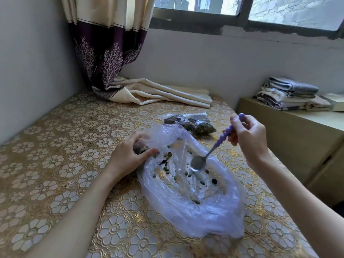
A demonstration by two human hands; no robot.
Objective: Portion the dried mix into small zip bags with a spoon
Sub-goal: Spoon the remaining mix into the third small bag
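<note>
In the big bag (pixel 188 202), on table (pixel 55 164): right hand (pixel 247 138) pinching spoon (pixel 200 162). Left hand (pixel 130 155) gripping small zip bag (pixel 140 147). Best sweep scattered mix (pixel 167 167) together, then lift level.

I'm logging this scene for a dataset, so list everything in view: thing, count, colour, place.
big bag: one, clear, open, mid-table
dried mix: scattered dark and green bits, inside big bag
zip bags: at least two, clear, filled, behind big bag
spoon: one, metal bowl, purple handle, over big bag
table: one, gold floral cover
curtain: one, cream and purple, hem on table
towels: one folded stack, grey and white, right ledge
window: one, above the wall
left hand: holds big bag's edge
right hand: holds spoon
</note>
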